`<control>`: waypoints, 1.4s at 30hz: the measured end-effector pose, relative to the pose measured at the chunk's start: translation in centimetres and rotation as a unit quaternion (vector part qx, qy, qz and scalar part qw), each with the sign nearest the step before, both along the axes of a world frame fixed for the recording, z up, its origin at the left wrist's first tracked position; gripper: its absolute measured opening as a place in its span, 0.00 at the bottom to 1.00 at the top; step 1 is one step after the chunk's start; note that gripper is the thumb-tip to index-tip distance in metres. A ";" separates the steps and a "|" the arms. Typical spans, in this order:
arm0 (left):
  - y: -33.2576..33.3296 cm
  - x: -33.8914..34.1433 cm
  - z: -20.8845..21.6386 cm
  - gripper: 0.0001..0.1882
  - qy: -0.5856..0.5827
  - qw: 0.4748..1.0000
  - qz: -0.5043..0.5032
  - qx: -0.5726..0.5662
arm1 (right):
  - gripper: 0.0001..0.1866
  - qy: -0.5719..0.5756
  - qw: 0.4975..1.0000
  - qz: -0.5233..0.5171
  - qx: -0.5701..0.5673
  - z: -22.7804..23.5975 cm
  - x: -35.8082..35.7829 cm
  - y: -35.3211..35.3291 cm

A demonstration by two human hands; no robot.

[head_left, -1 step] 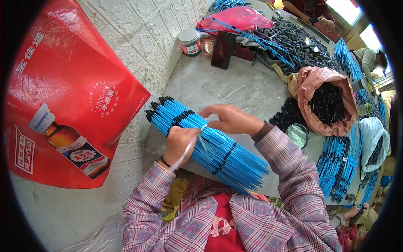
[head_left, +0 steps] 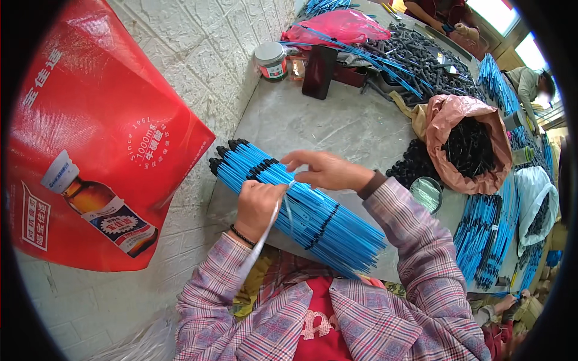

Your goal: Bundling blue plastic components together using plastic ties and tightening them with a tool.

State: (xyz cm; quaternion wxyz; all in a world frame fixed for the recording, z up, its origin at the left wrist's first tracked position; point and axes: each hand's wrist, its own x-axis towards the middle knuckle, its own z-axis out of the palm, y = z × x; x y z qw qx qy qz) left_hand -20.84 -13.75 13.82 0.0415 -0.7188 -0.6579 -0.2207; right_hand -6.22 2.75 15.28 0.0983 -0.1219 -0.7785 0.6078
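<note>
A thick bundle of blue rods (head_left: 313,219) with black tips lies slanted on the grey table (head_left: 337,129), black bands around it at two places. My left hand (head_left: 257,204) rests on the bundle's near side and is closed on a pale plastic strip (head_left: 265,231) that trails down toward my lap. My right hand (head_left: 322,170) sits on top of the bundle, fingers pinching the same strip where it crosses the rods.
A large red bag (head_left: 102,138) hangs on the white wall to the left. A brown sack of black pieces (head_left: 469,144), a small round dish (head_left: 427,194), more blue bundles (head_left: 487,231), a tin (head_left: 271,60) and a dark phone-like block (head_left: 319,71) stand on the table. Another person (head_left: 533,84) works far right.
</note>
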 end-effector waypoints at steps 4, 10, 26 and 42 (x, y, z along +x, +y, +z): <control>-0.1 -0.1 0.3 0.10 0.103 0.994 -0.004 0.030 | 0.21 -0.133 0.967 0.131 -0.172 -0.9 -1.6 -0.2; -0.3 -0.4 0.0 0.09 0.107 0.989 -0.011 0.098 | 0.18 -0.118 0.901 0.063 -0.412 -2.4 -2.7 -2.0; -0.9 -0.2 0.5 0.05 -0.270 0.959 -0.017 -0.088 | 0.09 0.114 0.915 0.077 -0.379 -2.4 0.9 1.9; 0.2 0.9 1.1 0.06 0.062 0.994 0.090 -0.022 | 0.05 -0.026 0.925 0.069 0.372 -7.9 2.2 -0.5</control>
